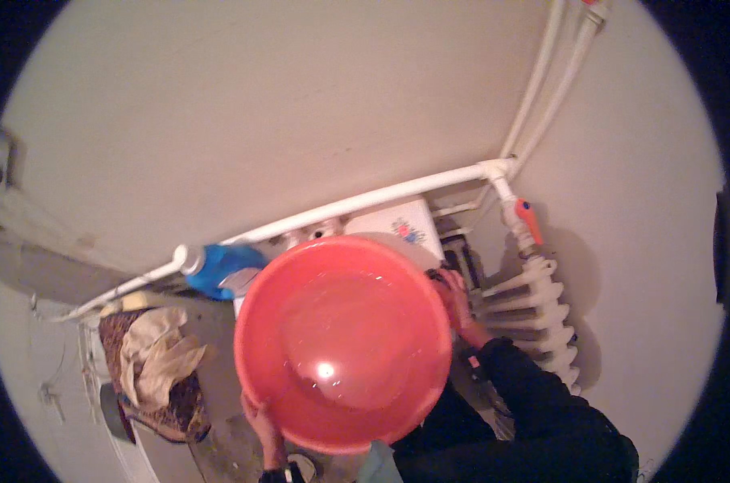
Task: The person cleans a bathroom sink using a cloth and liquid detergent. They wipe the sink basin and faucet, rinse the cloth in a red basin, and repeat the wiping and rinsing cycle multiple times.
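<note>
Pale walls (284, 105) surround the scene, with a white pipe (381, 194) along the far one and a white radiator (542, 314) below an orange-handled valve (529, 221) on the right. Over the floor (224, 439), well in from its left side, is a large red basin (341, 322), glints showing inside it. Its lower-left rim is in the partly closed left hand (262, 428); the right hand (455, 304), fingers bent, is at its right rim, though I cannot tell how firmly it grips. Beyond the basin, toward the floor's far edge, are a flowered white panel (401, 225) and a blue bottle (220, 270); near the left edge, a beige cloth (156, 354) lies on a dark patterned thing (189, 398)
</note>
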